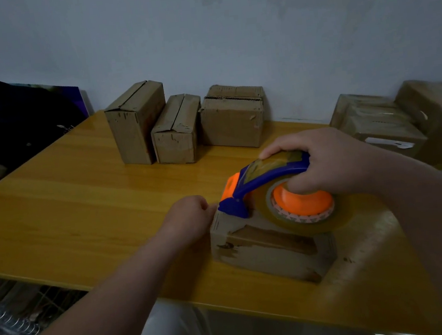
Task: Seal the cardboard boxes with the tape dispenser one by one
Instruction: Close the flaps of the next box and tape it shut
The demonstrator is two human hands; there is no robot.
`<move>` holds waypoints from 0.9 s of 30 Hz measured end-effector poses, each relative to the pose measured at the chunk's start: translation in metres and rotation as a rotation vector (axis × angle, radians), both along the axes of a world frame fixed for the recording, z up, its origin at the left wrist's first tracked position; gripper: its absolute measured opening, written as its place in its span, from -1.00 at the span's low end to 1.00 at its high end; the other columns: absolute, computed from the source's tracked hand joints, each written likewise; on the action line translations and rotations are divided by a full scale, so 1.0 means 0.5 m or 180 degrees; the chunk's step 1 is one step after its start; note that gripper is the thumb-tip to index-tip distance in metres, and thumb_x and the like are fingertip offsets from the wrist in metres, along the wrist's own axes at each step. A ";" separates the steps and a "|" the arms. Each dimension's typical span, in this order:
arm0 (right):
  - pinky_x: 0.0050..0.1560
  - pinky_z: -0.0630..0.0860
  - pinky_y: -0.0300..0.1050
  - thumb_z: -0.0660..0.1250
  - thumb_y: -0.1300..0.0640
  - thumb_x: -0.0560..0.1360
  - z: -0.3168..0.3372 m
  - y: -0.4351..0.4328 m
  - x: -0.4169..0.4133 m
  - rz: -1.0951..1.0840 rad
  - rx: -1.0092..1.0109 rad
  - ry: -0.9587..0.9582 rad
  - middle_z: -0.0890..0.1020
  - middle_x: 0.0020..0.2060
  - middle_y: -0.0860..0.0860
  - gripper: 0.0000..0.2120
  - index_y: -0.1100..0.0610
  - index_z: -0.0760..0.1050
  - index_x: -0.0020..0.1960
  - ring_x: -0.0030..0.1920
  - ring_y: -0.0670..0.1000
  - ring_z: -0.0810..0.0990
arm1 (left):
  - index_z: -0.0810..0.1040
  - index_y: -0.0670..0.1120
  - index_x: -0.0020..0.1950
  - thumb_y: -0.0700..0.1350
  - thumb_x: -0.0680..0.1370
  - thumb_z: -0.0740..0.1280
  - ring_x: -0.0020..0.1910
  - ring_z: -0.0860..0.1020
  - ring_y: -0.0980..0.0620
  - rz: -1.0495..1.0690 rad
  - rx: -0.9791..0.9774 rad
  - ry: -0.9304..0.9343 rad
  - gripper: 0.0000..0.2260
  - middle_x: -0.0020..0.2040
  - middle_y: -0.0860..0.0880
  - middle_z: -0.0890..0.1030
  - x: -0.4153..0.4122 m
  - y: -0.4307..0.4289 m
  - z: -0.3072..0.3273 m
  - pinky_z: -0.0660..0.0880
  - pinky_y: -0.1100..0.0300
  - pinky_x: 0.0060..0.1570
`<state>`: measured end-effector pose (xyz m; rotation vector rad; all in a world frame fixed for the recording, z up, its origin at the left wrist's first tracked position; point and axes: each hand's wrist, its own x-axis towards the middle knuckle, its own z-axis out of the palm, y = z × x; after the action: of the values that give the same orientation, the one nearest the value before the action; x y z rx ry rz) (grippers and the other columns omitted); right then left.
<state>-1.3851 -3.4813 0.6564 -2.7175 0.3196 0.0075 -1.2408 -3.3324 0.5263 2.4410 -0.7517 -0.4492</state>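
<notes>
Fingers of our right hand [332, 163] are wrapping tightly round the blue and orange tape dispenser [270, 178], with the thumb lying over its top. We are holding its front end against the top left edge of the box [267, 244], which is sitting near the front edge of the yellow table [81, 210]. Our left hand [187, 218] is curling its fingers in at that same corner, touching the box just beside the dispenser; we cannot tell whether it is pinching anything. Three more boxes [176, 134] are standing in a row by the wall [255, 39], and a blurred stack [391, 123] is lying far right.
</notes>
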 end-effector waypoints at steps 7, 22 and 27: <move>-0.03 0.56 0.05 0.40 0.12 0.38 -0.004 -0.003 -0.002 0.0012 -0.0021 -0.0026 0.56 -0.04 -0.05 -0.54 -0.22 0.45 0.21 -0.12 0.02 0.56 | 0.50 -0.07 0.19 -0.15 0.61 0.22 0.11 0.49 0.03 0.0071 -0.0418 0.0414 -0.82 0.15 -0.04 0.54 0.000 0.016 0.020 0.47 0.13 0.10; -0.05 0.56 -0.01 0.41 0.09 0.38 -0.014 -0.008 -0.006 0.0041 -0.0034 -0.0164 0.53 0.02 -0.04 -0.54 -0.23 0.44 0.23 -0.11 -0.03 0.54 | 0.50 0.08 0.23 -0.01 0.42 0.38 0.08 0.59 0.03 -0.0405 -0.1702 0.2296 -0.62 0.09 0.00 0.64 -0.064 0.040 -0.006 0.47 0.17 0.03; -0.15 0.51 -0.12 0.41 0.08 0.38 -0.016 -0.011 -0.008 0.0049 -0.0025 -0.0228 0.53 0.02 -0.07 -0.54 -0.24 0.44 0.22 -0.14 -0.07 0.52 | 0.10 0.17 0.53 -0.05 0.40 0.50 0.32 0.39 0.11 -0.0802 -0.1353 0.1686 -0.18 0.35 0.11 0.41 -0.033 0.021 0.021 0.37 0.16 0.26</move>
<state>-1.3893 -3.4868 0.6486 -2.7205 0.2785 -0.0869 -1.2572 -3.3218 0.5366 1.7304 -0.8178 -0.8879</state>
